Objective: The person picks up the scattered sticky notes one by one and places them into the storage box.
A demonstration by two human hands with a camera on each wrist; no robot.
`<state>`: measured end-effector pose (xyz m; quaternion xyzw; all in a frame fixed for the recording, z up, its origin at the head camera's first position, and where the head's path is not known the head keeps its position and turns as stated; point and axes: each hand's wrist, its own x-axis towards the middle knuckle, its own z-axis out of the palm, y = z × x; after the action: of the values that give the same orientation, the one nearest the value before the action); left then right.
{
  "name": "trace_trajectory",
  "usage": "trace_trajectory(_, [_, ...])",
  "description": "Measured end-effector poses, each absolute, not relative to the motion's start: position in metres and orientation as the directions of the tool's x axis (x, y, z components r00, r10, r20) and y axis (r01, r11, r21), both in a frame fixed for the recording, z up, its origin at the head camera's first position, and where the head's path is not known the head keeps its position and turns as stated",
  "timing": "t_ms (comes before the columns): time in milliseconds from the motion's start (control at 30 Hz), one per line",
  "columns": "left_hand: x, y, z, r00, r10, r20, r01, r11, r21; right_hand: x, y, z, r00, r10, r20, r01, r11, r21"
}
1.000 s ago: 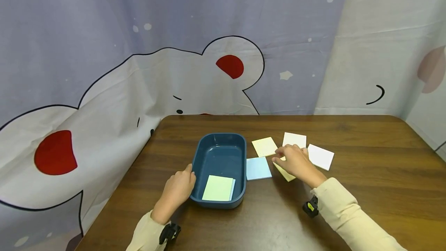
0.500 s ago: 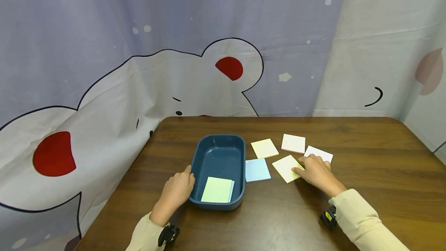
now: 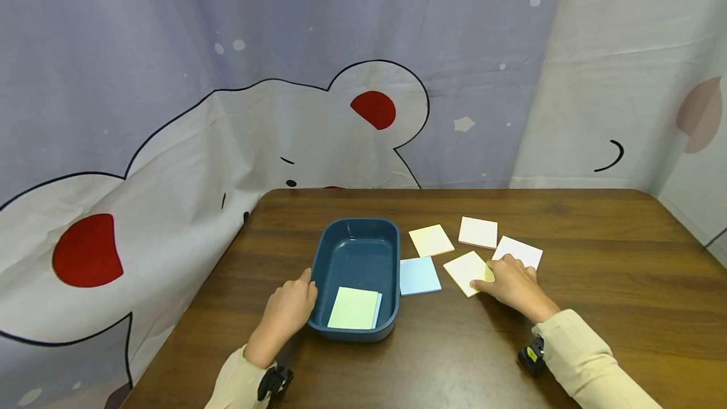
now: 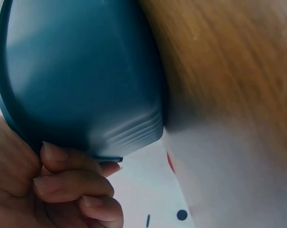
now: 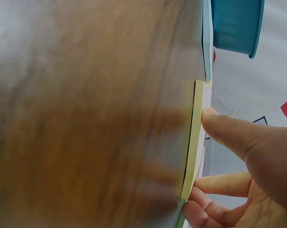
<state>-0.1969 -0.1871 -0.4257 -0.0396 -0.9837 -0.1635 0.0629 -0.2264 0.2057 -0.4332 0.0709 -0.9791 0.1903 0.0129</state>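
Cartoon-printed cloth [image 3: 488, 55] hangs at twelve o'clock beyond the wood-grain table [image 3: 454, 358], where the left hand [image 3: 288, 307] grips the blue tub [image 3: 359, 262] at nine o'clock and, toward its three o'clock, the right hand [image 3: 515, 286], thumb and fingers parted, touches a yellow pad [image 3: 466, 272], whether pinching I cannot tell.

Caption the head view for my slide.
Left hand holds a blue tray, right hand touches a pale yellow pad on a brown table.
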Motion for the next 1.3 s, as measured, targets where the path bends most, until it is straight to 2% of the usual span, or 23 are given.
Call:
trace_trajectory(700, [-0.196, -0.187, -0.425, -0.988, 0.061, 0.140, 0.102, 0.947, 0.306, -0.237, 0.208, -0.432, -0.992, -0.109, -0.058, -0.072, 0.892, -0.446])
trace_trajectory(1300, [-0.197, -0.187, -0.426, -0.989, 0.056, 0.135, 0.097, 0.942, 0.320, -0.237, 0.212, -0.430, -0.992, -0.128, 0.006, -0.115, 0.870, -0.480])
